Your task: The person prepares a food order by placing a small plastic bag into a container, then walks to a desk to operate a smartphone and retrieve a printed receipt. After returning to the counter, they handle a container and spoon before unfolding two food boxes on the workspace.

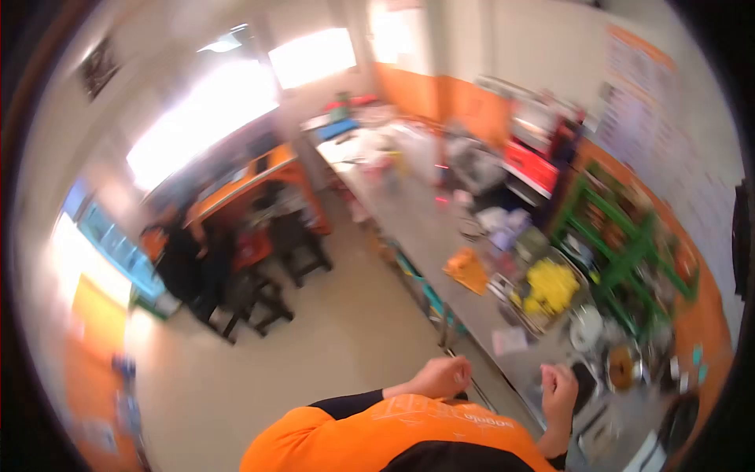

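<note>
My left hand [447,377] is raised in front of my orange shirt [377,433], its fingers curled into a fist. No object shows in it. My right hand [559,385] is also curled closed, near the edge of the long metal table [409,212], with nothing visible in it. Closest to the right hand on the tabletop are a pale pink card or packet [510,341] and a dark flat item [583,385]. Beyond them sits a tray [543,324] heaped with a yellow mass [552,285]. The view is blurred.
A green rack [605,267] with goods stands along the wall. An orange packet [467,270] and a red box [531,167] are on the table. At left, a person in dark clothes [185,267] is near dark stools [299,244] and an orange desk [252,181].
</note>
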### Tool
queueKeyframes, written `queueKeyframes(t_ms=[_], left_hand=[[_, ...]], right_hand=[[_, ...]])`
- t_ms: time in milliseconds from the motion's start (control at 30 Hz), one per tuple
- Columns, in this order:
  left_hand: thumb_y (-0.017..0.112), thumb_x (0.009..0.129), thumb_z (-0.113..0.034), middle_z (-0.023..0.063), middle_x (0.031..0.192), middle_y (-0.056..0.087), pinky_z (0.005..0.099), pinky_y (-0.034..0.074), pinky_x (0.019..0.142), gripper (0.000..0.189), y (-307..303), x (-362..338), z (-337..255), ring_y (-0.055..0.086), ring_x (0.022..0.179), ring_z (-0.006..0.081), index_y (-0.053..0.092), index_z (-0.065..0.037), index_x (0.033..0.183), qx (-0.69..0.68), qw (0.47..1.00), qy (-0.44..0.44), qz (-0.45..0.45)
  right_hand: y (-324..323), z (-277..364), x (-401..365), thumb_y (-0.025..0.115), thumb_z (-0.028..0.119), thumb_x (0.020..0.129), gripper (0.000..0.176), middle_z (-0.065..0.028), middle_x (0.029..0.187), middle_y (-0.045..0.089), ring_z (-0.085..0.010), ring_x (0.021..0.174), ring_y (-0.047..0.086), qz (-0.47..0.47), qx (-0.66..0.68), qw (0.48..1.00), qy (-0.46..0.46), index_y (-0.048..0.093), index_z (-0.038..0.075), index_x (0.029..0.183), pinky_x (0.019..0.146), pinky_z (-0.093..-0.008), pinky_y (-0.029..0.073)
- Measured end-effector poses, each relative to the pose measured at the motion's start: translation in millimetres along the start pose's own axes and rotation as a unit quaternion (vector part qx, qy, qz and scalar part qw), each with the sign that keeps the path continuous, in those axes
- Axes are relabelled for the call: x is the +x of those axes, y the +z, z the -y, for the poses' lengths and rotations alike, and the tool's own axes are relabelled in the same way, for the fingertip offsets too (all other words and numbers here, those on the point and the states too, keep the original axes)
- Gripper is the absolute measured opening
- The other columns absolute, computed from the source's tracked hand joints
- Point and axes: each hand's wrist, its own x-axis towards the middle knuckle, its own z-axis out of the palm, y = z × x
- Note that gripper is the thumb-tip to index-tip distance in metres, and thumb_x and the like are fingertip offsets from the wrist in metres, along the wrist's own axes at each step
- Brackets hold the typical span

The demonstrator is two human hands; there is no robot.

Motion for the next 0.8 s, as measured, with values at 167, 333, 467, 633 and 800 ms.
queueKeyframes(t_ms=[167, 333, 467, 633, 800], left_hand=[[0.077, 0.079, -0.015, 0.0107, 0.081, 0.070, 0.0357, 0.056, 0.072, 0.017, 36, 69, -34, 0.070, 0.078, 0.0297, 0.067, -0.007, 0.089, -0.014, 0.993, 0.096, 0.061], [0.077, 0.080, -0.015, 0.0099, 0.087, 0.070, 0.0338, 0.054, 0.076, 0.022, 86, 125, -72, 0.070, 0.083, 0.0244, 0.065, -0.004, 0.095, -0.034, 0.990, 0.045, 0.127], [0.077, 0.079, -0.014, 0.0106, 0.085, 0.069, 0.0343, 0.053, 0.077, 0.026, 105, 153, -79, 0.069, 0.083, 0.0255, 0.063, -0.002, 0.098, -0.006, 0.981, 0.076, 0.177], [0.077, 0.079, -0.015, 0.0125, 0.085, 0.068, 0.0360, 0.053, 0.075, 0.029, 122, 170, -68, 0.068, 0.082, 0.0279, 0.062, -0.002, 0.100, -0.003, 0.963, 0.102, 0.249], [0.078, 0.081, -0.019, 0.0119, 0.090, 0.068, 0.0349, 0.052, 0.079, 0.029, 129, 184, -85, 0.068, 0.086, 0.0248, 0.063, -0.002, 0.101, 0.006, 0.950, 0.095, 0.297]], right_hand=[[-79, -64, -45, 0.069, 0.028, 0.092, 0.027, -0.0145, 0.088, 0.062, -0.0354, 0.085, 0.061, -0.151, -0.103, 0.955, 0.234, 0.060, 0.003, 0.096, 0.076, -0.0458, 0.049], [-103, -117, -109, 0.076, 0.044, 0.083, 0.051, -0.0194, 0.094, 0.064, -0.0399, 0.089, 0.063, -0.027, -0.268, 0.895, 0.356, 0.055, 0.000, 0.099, 0.076, -0.0470, 0.051], [-79, -111, -118, 0.074, 0.044, 0.085, 0.055, -0.0221, 0.091, 0.068, -0.0422, 0.087, 0.068, 0.043, -0.180, 0.875, 0.448, 0.053, -0.003, 0.104, 0.072, -0.0514, 0.053], [-46, -108, -118, 0.065, 0.031, 0.093, 0.032, -0.0211, 0.086, 0.069, -0.0424, 0.080, 0.068, 0.008, -0.159, 0.874, 0.459, 0.057, 0.001, 0.100, 0.069, -0.0514, 0.054], [-37, -97, -110, 0.062, 0.028, 0.095, 0.024, -0.0192, 0.086, 0.067, -0.0419, 0.076, 0.067, -0.071, -0.176, 0.888, 0.418, 0.064, 0.005, 0.089, 0.067, -0.0503, 0.054]])
